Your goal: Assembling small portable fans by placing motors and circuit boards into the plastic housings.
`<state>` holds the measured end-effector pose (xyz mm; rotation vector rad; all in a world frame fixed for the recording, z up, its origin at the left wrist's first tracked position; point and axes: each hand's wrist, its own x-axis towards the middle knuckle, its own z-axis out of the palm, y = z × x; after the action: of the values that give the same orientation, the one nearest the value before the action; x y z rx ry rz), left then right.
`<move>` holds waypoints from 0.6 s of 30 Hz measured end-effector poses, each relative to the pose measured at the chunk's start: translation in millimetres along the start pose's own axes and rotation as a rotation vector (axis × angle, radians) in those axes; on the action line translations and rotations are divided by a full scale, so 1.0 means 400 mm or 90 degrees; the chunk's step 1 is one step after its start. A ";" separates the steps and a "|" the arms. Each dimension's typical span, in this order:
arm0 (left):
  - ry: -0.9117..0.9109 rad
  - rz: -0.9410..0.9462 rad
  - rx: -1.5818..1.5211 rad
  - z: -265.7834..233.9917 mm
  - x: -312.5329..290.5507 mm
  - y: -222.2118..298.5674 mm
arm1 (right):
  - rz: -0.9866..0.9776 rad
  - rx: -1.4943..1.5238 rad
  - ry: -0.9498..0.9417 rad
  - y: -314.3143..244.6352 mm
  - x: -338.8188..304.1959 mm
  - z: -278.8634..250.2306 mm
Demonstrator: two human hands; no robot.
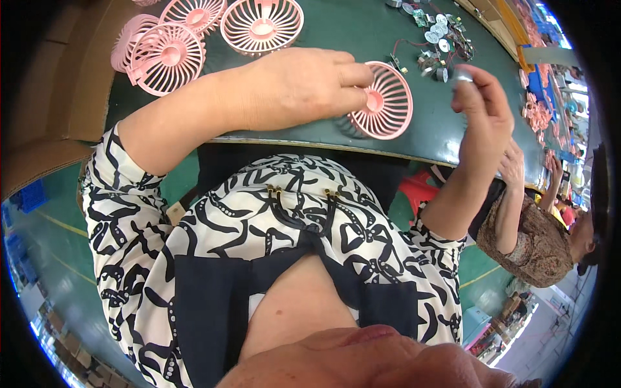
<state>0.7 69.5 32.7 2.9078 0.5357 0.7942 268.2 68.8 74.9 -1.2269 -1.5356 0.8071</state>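
My left hand (317, 90) is closed on the near-left rim of a pink fan grille (393, 110), a round cage of thin ribs around a cup-shaped hub. The grille is tilted above the green bench top (310, 39), close to its front edge. Raised to the right of it, my right hand (482, 113) pinches a small silvery round part (462, 75) between thumb and fingers. That part is smeared by motion, so its exact kind does not show. A gap separates it from the grille.
Several more pink grilles (262, 29) lie at the far left, some stacked, beside a cardboard box (58, 77). Small motors and wired circuit boards (443, 39) are heaped at the far right. A co-worker in a brown patterned top (537, 242) sits on my right.
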 end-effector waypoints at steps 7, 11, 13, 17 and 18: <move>-0.008 -0.004 -0.028 0.012 0.011 -0.001 | -0.242 -0.453 -0.274 -0.014 -0.058 0.060; -0.013 -0.006 -0.022 0.012 0.006 0.006 | -0.307 -0.483 -0.312 -0.008 -0.056 0.082; -0.015 -0.006 -0.019 0.011 0.004 0.005 | -0.345 -0.474 -0.313 -0.002 -0.049 0.087; -0.017 -0.006 -0.031 0.017 0.003 0.004 | -0.321 -0.482 -0.333 -0.003 -0.046 0.082; -0.013 0.000 -0.040 0.019 0.003 0.004 | -0.302 -0.491 -0.345 -0.005 -0.047 0.080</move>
<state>5.9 68.6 26.8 2.8557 0.4998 0.7669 237.5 52.7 61.5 -1.1117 -2.6126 0.2140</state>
